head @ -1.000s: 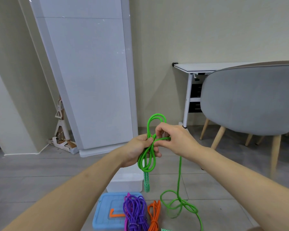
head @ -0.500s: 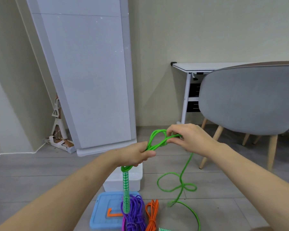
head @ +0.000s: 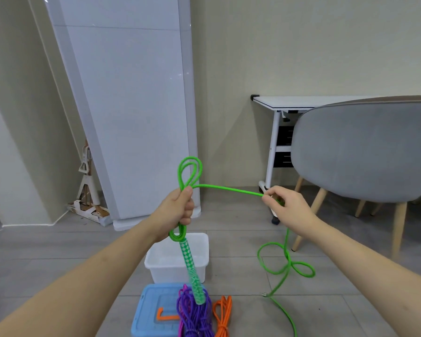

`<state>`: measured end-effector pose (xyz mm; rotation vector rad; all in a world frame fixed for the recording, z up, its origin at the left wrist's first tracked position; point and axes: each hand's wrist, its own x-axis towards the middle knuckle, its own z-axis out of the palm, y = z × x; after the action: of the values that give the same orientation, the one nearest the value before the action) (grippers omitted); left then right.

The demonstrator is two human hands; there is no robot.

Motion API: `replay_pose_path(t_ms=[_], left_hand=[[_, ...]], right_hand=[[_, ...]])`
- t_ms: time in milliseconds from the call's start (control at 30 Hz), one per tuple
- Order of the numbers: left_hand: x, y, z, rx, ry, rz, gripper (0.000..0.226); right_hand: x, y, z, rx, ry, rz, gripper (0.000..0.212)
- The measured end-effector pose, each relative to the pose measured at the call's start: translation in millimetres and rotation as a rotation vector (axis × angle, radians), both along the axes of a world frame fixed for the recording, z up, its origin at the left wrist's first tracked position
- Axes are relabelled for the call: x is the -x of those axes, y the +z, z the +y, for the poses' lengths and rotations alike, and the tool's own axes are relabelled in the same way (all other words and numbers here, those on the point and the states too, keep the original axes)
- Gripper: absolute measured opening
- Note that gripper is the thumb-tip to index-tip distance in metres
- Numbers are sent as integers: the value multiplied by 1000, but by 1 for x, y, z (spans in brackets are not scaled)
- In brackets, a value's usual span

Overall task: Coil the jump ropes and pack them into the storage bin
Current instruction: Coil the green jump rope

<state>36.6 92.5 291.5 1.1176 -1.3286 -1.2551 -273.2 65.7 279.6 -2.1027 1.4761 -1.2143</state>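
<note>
My left hand [head: 179,210] grips a bundle of green jump rope [head: 188,173]; loops stick up above the fist and a green patterned handle [head: 191,268] hangs below it. From the fist a taut strand runs right to my right hand [head: 286,207], which pinches it. The remaining green rope drops from that hand into loose loops [head: 286,263] on the floor. A white storage bin [head: 161,260] stands open on the floor below my left hand. A purple rope [head: 195,312] and an orange rope [head: 223,314] lie coiled in front of it.
A blue bin lid [head: 151,312] with an orange latch lies at the bottom, under the purple rope. A grey chair [head: 362,152] on wooden legs stands to the right, with a white desk [head: 299,102] behind it. A tall white panel [head: 131,105] leans on the wall.
My right hand has pulled away to the right, drawing a strand of green rope taut. My left hand has turned upright, so the loops point up and the handle hangs lower.
</note>
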Motion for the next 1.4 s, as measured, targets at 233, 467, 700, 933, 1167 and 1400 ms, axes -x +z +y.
replay_pose_path(t_ms=[233,467,700,933,1167,1400], left_hand=[[15,3,1,2,13,94,24],[36,6,4,54,31,110,21],[49,6,3,76,14,123,37],[58,6,-1,91,-9,116,31],[62,5,0,95,9,80,24],[68,7,-1,-22,36,178,22]], right_hand=[[-30,-1,3,-12,57,-300,19],[-67,2,2,-133,80,-481,32],[-92,7,16,-153,164,-595,26],[-105,15,25,-143,176,-682,15],[-109,10,21,-13,133,-454,26],[-107,13,20,50,160,-299,33]])
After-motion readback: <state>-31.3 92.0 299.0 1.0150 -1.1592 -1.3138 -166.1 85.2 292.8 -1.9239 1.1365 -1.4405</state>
